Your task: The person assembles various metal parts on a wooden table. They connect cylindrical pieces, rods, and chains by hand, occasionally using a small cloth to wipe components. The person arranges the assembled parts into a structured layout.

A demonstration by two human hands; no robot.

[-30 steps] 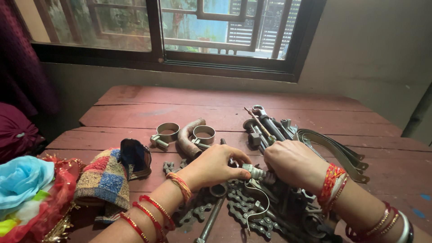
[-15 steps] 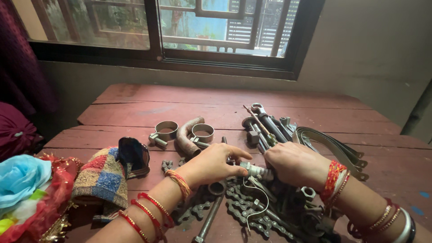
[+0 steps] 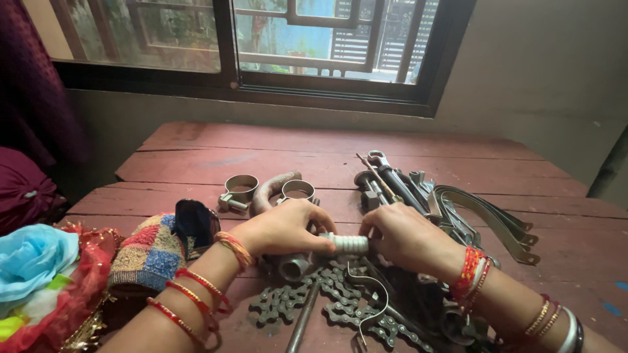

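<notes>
My left hand (image 3: 282,227) and my right hand (image 3: 410,238) both grip a short threaded metal fitting (image 3: 347,244) between them, just above the red wooden table (image 3: 261,153). Each hand closes its fingers over one end, so only the ribbed middle shows. Under the hands lies a greasy chain (image 3: 340,304), a metal pipe socket (image 3: 294,267), a long bolt (image 3: 302,321) and a bent wire hook (image 3: 373,307). Both wrists carry red and gold bangles.
Two metal hose clamps (image 3: 241,189) and a curved pipe elbow (image 3: 268,189) lie beyond my left hand. A heap of spanners and tools (image 3: 399,183) and metal straps (image 3: 490,216) sits at right. A patchwork pouch (image 3: 150,252) and bright fabric (image 3: 39,274) lie at left.
Both hands stay on the fitting with only small shifts of the fingers; the view has tipped down a little.
</notes>
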